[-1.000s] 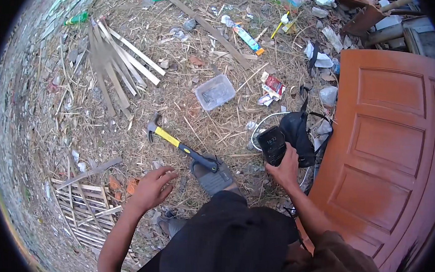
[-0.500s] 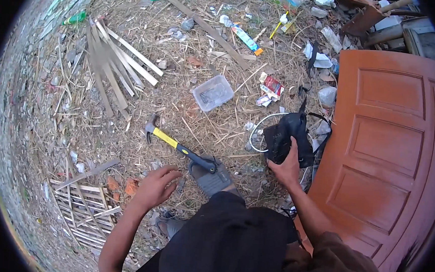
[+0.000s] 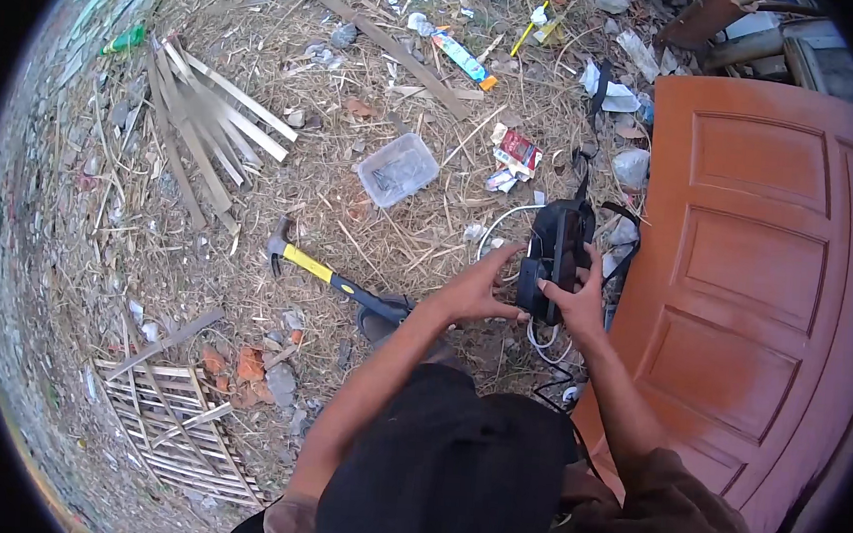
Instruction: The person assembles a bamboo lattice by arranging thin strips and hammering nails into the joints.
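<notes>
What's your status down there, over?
Right grip: holding dark device. Left grip: fingers spread beside it. White cable: curving close by.

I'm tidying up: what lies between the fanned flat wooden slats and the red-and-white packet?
A translucent rectangular plastic box lies between them, in the head view.

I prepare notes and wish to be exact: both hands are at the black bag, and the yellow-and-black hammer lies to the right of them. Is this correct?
Not quite: the hammer lies to the left of them, as the head view shows. The left hand and right hand are indeed at the black bag.
</notes>
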### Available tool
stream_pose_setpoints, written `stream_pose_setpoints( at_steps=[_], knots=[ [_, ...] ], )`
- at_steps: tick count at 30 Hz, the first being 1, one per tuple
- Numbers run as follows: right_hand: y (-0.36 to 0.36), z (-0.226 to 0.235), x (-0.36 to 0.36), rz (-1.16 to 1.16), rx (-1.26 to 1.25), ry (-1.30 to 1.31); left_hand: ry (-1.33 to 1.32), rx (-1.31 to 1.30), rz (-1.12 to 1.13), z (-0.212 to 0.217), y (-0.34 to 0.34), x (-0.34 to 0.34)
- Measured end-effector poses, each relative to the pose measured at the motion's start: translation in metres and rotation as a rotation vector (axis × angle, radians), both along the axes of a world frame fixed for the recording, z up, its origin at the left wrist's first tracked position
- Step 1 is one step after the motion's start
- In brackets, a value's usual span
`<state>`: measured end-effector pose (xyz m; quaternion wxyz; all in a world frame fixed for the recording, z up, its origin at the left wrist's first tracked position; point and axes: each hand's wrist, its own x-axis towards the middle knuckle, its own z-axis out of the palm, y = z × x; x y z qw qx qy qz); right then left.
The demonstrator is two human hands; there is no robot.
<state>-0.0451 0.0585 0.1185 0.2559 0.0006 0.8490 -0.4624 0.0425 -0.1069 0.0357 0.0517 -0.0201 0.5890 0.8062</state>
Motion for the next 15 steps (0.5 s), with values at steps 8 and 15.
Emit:
stream_pose_setpoints(
  at_steps=[8,15],
  knots=[
    [0.03,-0.009,-0.003,-0.082,-0.158,-0.089,-0.316,0.393,-0.004,-0.005,0.038,-0.016],
    [0.017,-0.001,-0.008,0.086,-0.021,-0.063,-0.292,0.39,0.125,-0.028,0.045,-0.004]
  ],
)
